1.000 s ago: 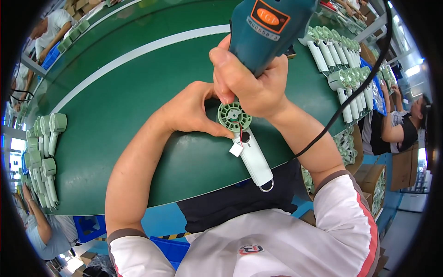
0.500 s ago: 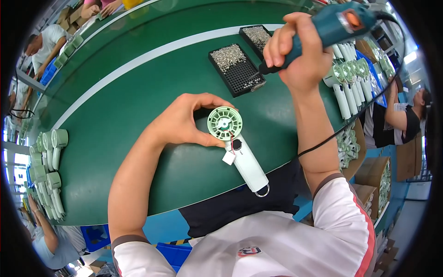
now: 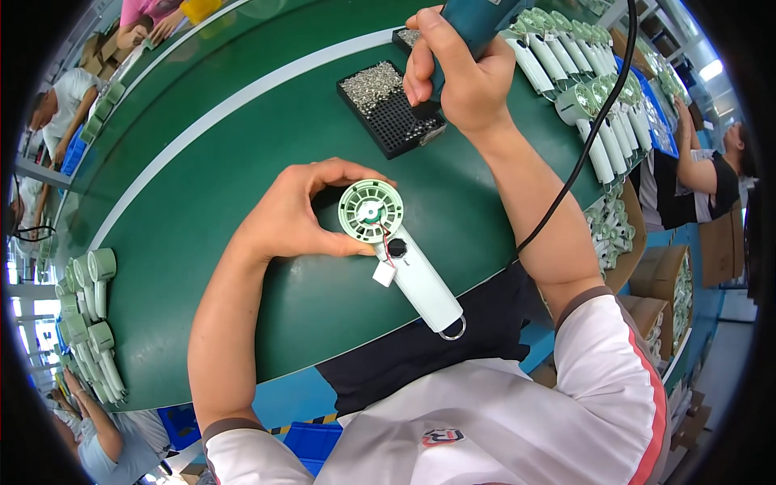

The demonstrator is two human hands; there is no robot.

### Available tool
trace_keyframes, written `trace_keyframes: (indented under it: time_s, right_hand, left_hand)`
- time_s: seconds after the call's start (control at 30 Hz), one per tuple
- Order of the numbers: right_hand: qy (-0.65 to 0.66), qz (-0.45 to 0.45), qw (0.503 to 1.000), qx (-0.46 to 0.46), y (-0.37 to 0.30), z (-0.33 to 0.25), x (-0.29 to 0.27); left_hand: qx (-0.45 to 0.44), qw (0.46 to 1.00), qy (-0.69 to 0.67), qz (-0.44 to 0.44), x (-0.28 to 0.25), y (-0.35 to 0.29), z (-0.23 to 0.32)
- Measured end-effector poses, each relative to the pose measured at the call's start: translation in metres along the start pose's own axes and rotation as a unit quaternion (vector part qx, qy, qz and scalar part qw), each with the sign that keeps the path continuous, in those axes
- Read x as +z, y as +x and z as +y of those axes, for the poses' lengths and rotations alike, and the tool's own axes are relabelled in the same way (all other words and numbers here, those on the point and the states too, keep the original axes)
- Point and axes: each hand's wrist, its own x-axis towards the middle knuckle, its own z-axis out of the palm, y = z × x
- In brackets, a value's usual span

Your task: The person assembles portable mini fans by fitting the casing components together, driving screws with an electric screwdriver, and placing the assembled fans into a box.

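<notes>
My left hand [image 3: 295,212] is closed around the round head of a handheld fan, thumb and fingers on either side of it. The fan's white handle [image 3: 424,287] points toward me and right, with a metal ring at its end. Its pale green head lies open, showing a slotted frame, and red and black wires run to a small white connector [image 3: 384,273]. My right hand [image 3: 473,85] grips a teal electric screwdriver [image 3: 477,20], its top cut off by the picture's edge. Its lower end is over the near right part of a black screw tray [image 3: 390,139]; the bit's tip is hard to make out.
A second black tray [image 3: 402,37] sits behind the first. Rows of fan bodies stand at right [image 3: 598,153] and left [image 3: 101,279]. A black cord [image 3: 578,174] hangs past my right forearm. Cartons of parts [image 3: 659,279] stand at right. Other people work at both sides.
My right hand has moved left with the screwdriver, nearer the screw tray, and the tool is more upright. My left hand still holds the fan. The whole view has shifted slightly.
</notes>
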Motion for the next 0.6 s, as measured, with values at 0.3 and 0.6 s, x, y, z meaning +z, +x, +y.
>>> trace_keyframes:
  time_s: [0.3,0.6]
  right_hand:
    - [-0.007,-0.070,0.995,-0.069,0.007,0.019,-0.012]
    - [-0.052,-0.045,0.995,-0.069,0.002,0.010,-0.008]
  left_hand:
    - [0.001,1.000,0.012,-0.008,0.000,0.001,0.002]
    - [-0.010,0.999,0.019,-0.028,-0.003,0.002,0.001]
